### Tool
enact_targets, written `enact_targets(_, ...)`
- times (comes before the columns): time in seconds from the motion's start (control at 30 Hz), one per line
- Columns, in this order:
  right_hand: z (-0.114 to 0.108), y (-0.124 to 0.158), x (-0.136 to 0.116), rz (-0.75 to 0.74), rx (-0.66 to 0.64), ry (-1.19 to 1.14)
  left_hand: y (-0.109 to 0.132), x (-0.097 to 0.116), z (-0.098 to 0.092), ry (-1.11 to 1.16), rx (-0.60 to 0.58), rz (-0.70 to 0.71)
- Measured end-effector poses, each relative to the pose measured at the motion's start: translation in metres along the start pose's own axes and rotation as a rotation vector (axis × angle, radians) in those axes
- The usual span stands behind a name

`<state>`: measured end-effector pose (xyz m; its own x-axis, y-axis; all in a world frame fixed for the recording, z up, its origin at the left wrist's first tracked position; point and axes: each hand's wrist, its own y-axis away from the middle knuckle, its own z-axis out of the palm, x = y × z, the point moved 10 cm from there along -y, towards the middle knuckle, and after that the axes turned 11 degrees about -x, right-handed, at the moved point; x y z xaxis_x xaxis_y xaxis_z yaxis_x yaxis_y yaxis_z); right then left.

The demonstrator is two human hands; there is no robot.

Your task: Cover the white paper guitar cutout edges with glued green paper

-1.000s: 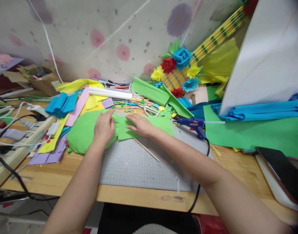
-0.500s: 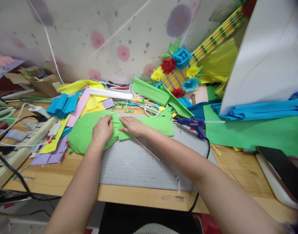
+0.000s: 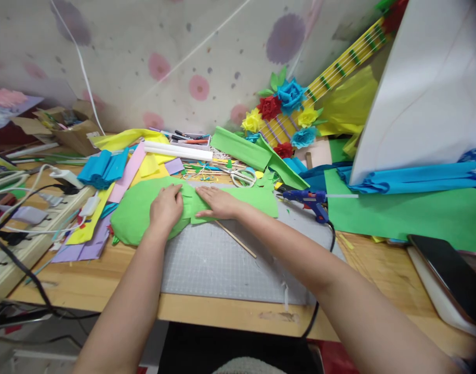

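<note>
A light green crepe paper piece (image 3: 132, 213) lies across the far edge of a grey cutting mat (image 3: 222, 265). My left hand (image 3: 167, 206) rests flat on its rounded left part, fingers stretched forward. My right hand (image 3: 218, 201) lies flat on the right strip of the green paper (image 3: 257, 200), fingers pointing left, almost touching the left hand. A thin wooden stick (image 3: 236, 240) pokes out from under the paper onto the mat.
A blue glue gun (image 3: 306, 198) with its black cord sits right of the paper. Scissors (image 3: 240, 176), white tubes (image 3: 177, 150), coloured paper scraps and a blue crepe roll (image 3: 103, 169) crowd the back. A paper-flower guitar (image 3: 296, 111), dark tablet (image 3: 452, 275) and power strip (image 3: 35, 228) flank the desk.
My right hand slid left along the green paper toward the left hand. The left hand stayed pressed on the paper, shifting only slightly.
</note>
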<state>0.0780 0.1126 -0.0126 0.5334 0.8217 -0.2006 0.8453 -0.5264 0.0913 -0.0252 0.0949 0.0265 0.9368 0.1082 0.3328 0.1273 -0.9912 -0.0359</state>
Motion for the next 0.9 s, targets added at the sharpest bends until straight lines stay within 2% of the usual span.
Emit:
enact_targets(0.2, 0.005, -0.005, 0.001, -0.027, -0.039, -0.025, 0.0, 0.0, 0.0, 0.005, 0.004, 0.007)
enact_targets(0.37, -0.018, -0.003, 0.023, 0.114, 0.068, -0.142, 0.0, -0.002, -0.001, 0.015, 0.007, -0.01)
enact_targets(0.43, -0.022, -0.004, 0.022, 0.108, 0.079, -0.126, 0.0, -0.003, -0.001, 0.012, 0.004, -0.009)
enact_targets(0.63, -0.01, -0.012, 0.002, -0.022, 0.014, -0.054, 0.0, 0.001, -0.001, -0.005, 0.012, 0.03)
enact_targets(0.9, 0.0, -0.01, 0.001, -0.05, -0.038, 0.014, 0.001, 0.002, -0.001, -0.015, -0.014, 0.011)
